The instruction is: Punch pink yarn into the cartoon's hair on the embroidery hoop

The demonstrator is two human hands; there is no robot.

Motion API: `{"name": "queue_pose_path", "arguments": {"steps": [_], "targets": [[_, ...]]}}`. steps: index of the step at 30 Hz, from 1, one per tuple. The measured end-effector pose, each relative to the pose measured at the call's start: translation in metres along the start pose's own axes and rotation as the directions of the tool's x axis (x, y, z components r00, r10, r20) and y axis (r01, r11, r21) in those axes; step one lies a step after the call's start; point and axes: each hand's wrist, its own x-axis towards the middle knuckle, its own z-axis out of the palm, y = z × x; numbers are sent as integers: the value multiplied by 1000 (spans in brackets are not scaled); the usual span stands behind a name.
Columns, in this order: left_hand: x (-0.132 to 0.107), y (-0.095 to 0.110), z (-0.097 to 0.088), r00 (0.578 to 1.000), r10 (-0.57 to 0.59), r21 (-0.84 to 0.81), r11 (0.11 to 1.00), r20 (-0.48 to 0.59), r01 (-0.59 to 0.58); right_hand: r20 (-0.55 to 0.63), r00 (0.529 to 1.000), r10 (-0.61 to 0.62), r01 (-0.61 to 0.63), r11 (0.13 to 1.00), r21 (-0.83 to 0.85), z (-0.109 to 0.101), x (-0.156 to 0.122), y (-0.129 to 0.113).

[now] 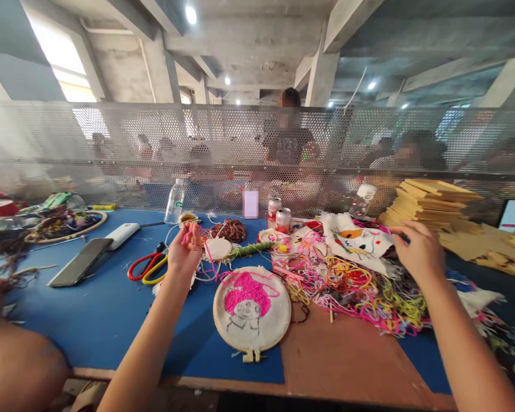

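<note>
My left hand (184, 249) is raised over the table, fingers closed in a pinch on pink yarn (212, 263). From there the strand trails down toward an embroidery hoop (252, 343). Its white cloth carries a bright pink tufted shape (246, 293) above dark drawn lines, with a loose pink loop on top. My right hand (420, 254) hovers at the right edge of a white cloth with a cat design (360, 240). Its fingers are curved with a gap between thumb and forefinger, and nothing shows in them. Beneath lies a tangled heap of coloured yarn (347, 286).
Scissors (148, 268), a phone (81, 262) and a white power bank (123, 235) lie left. Behind stand a water bottle (174, 201), cans (283, 220) and a perforated metal screen (223, 134). Stacked tan pieces (429, 200) are at right. Another person's arm (17, 360) enters lower left.
</note>
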Motion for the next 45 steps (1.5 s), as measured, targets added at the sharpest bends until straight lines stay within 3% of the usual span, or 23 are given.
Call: {"name": "queue_pose_path", "arguments": {"steps": [2,4,6,7,9,10,11,14,16,23,27,30,32,33,34,36,38,39,41,42,45], "targets": [[0,-1,1,993,-118,45,992,4,118,33,999,17,-24,970,243,-1,-2,-22],[-4,-16,-1,962,-273,151,952,14,268,302,951,59,-220,817,534,-3,-11,-55],[-12,-42,-5,908,-419,274,874,11,400,609,790,-77,-464,575,674,-4,-27,-94],[-18,-57,-9,882,-472,308,839,1,448,662,731,-165,-546,441,713,-4,-37,-114],[-31,-85,-17,810,-585,382,744,-23,548,716,583,-384,-697,217,684,-2,-59,-151],[-37,-97,-22,749,-663,445,665,-18,600,725,508,-465,-764,146,628,0,-70,-166],[-42,-106,-27,718,-695,488,631,12,603,729,448,-517,-819,90,567,2,-81,-178],[-48,-117,-37,709,-702,548,621,70,561,732,318,-602,-919,-6,394,11,-103,-199],[-47,-117,-41,725,-685,562,628,72,539,738,289,-610,-937,-22,348,16,-110,-203],[-40,-109,-38,749,-662,600,614,38,513,808,313,-500,-929,14,369,20,-108,-200],[-38,-96,-21,772,-634,707,563,39,427,785,384,-487,-844,159,512,14,-94,-194],[-35,-67,7,802,-570,817,540,177,203,715,527,-460,-627,358,692,1,-77,-184],[-34,-42,31,852,-411,848,525,325,-70,635,637,-436,-394,524,755,-7,-66,-175],[-34,-31,41,854,-314,846,479,415,-235,604,676,-422,-273,617,738,-11,-62,-172],[-34,-22,50,829,-209,822,391,518,-414,574,707,-414,-159,698,698,-13,-60,-168],[-35,-16,57,719,-32,718,91,694,-690,517,742,-427,32,793,609,-13,-59,-165],[-36,-28,46,583,-20,569,-195,812,-799,444,751,-489,177,796,579,-6,-65,-167],[-36,-40,35,544,-98,504,-268,833,-821,402,743,-535,238,772,590,-2,-70,-170],[-38,-71,5,558,-277,468,-331,783,-820,308,710,-633,354,699,621,10,-83,-178],[-39,-87,-11,574,-352,476,-330,740,-815,265,681,-682,413,657,630,15,-90,-182],[-42,-121,-52,564,-507,467,-318,651,-825,175,599,-781,567,569,596,30,-109,-190]]}}
